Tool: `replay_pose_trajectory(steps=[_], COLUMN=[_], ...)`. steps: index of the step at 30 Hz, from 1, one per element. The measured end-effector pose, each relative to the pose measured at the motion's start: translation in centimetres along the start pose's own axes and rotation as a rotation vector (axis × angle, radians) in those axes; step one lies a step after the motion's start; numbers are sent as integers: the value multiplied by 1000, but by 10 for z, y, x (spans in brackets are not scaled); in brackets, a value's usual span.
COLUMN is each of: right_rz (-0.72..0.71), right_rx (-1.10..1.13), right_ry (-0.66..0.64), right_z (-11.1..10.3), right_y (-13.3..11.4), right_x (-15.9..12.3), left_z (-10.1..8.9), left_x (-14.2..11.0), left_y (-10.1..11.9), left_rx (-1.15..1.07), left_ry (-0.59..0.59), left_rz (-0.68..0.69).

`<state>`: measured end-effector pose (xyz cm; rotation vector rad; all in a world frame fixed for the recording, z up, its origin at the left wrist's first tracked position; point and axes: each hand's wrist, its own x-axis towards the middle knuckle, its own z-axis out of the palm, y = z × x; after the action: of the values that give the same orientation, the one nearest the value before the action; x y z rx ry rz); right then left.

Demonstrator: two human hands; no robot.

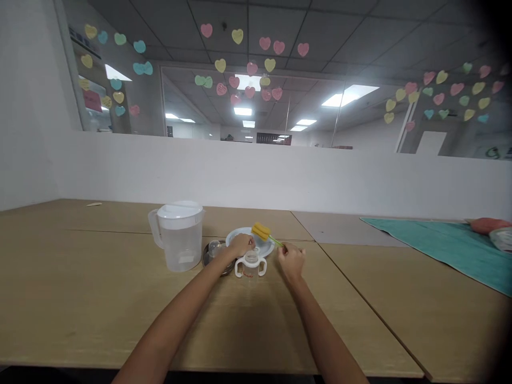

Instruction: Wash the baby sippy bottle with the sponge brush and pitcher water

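Observation:
A sponge bottle brush with a yellow head (261, 231) and a thin green handle is gripped near its end by my right hand (292, 260), its fingers closed. The head tilts up to the left above a white bowl (271, 250). Over the left part of that bowl, my left hand (241, 245) has its fingers curled together; what they hold, if anything, is too small to make out. Just in front of the bowl, a clear baby bottle with two white handles (251, 264) stands upright, without a cap. A dark round metal dish (206, 260), partly behind my left forearm, holds a clear dome-shaped piece (214, 247).
Left of the dish stands a lidded translucent plastic pitcher (182, 240). A teal cloth (440, 248) covers the right side of the wooden table (100, 298), with a reddish item (488, 225) on it. A white wall (240, 170) rises behind the table.

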<state>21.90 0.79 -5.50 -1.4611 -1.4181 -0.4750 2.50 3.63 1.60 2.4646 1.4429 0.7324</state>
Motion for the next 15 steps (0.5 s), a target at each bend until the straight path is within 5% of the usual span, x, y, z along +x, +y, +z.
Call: replay_pose_trajectory(steps=[9,15], right_rz=[69,73], right_rx=[10,24], right_ry=[-48,-28], right_z=[-2,-5], right_y=[-1,-4], right_x=[0,1], left_z=[8,2], left_x=[13,-9], left_y=[-15,-10], left_rx=[46,-1], left_ry=[-258,37], left_rz=[-5,39])
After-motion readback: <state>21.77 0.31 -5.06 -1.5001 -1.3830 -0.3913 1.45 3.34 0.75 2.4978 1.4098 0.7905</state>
